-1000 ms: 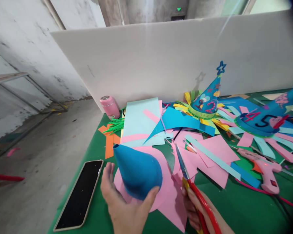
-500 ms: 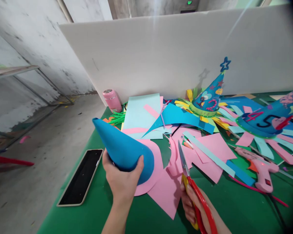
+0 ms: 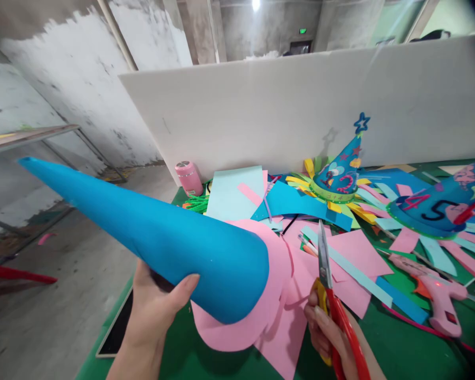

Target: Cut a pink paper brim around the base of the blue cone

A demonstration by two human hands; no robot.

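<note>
Our left fingers (image 3: 186, 290) wrap the cone (image 3: 174, 240) midway, seemingly leaving its brim (image 3: 279, 256) free; our right fingers (image 3: 322, 323) grip scissors (image 3: 326, 279), blades pointing away

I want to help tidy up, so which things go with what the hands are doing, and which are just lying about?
In use:
- blue cone, held in the left hand
- pink brim, at its wide end
- red-and-yellow scissors, in the right hand

Probably just lying about:
- phone, partly hidden
- pink flask
- star-topped hat
</note>
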